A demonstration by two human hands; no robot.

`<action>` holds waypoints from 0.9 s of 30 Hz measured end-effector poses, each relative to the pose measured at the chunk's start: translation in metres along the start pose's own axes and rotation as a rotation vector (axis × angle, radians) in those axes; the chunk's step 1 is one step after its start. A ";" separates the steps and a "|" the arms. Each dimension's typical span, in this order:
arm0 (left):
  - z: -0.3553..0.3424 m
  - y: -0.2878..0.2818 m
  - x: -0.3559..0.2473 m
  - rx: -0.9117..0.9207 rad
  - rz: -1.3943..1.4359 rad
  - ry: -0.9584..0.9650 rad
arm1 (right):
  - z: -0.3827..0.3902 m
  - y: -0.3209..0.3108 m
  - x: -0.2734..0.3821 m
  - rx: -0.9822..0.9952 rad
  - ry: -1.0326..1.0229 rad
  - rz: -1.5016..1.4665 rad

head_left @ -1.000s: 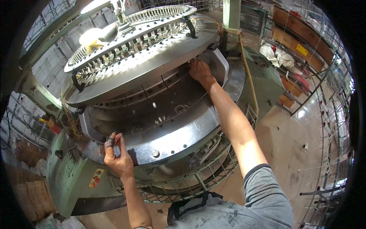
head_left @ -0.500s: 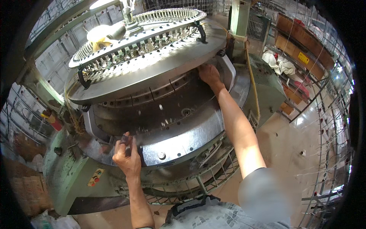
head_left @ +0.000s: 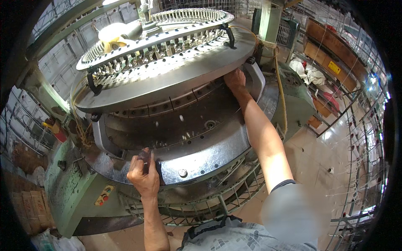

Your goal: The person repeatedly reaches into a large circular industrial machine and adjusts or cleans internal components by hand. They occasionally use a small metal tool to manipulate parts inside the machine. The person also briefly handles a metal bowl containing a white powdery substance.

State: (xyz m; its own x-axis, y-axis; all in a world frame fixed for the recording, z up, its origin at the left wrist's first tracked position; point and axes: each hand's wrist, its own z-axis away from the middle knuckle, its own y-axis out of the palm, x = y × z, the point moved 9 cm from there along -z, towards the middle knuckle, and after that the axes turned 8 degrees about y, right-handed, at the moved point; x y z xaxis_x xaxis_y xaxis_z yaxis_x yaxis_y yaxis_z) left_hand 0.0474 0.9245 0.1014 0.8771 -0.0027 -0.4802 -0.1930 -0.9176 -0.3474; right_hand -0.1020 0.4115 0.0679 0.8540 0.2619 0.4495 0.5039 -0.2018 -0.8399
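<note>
While the head view takes in a round machine (head_left: 163, 125) from the centre out toward eleven o'clock, the right hand (head_left: 235, 79) reaches in at one o'clock, beneath the edge of its broad metal plate (head_left: 167, 95); the fingertips are hidden, so I cannot tell whether it grasps anything. Toward half past seven, the left hand (head_left: 143, 178) is curled with the thumb raised, near the shiny metal ring (head_left: 201, 161); something dark shows at its fingertips, but whether it is gripped I cannot tell. A button panel (head_left: 104, 195) sits at eight o'clock, a yellow rope (head_left: 281, 96) at two.
</note>
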 end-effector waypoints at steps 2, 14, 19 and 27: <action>0.000 0.000 0.001 0.009 -0.021 -0.005 | 0.000 -0.002 0.005 -0.072 -0.070 -0.023; 0.002 0.001 0.002 -0.009 0.022 -0.015 | -0.017 -0.005 -0.014 -0.045 0.139 -0.127; -0.002 0.001 0.000 -0.005 -0.020 0.037 | -0.020 -0.005 -0.016 -0.143 0.055 -0.158; -0.001 0.001 0.002 0.001 0.017 -0.037 | -0.031 0.001 -0.030 -0.158 0.169 -0.219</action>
State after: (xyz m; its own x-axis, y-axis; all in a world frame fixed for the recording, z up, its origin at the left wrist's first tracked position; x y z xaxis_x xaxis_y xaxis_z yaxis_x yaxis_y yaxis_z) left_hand 0.0489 0.9230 0.1005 0.8566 -0.0037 -0.5160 -0.2084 -0.9173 -0.3394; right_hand -0.1229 0.3738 0.0632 0.7256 0.1579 0.6697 0.6809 -0.3055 -0.6656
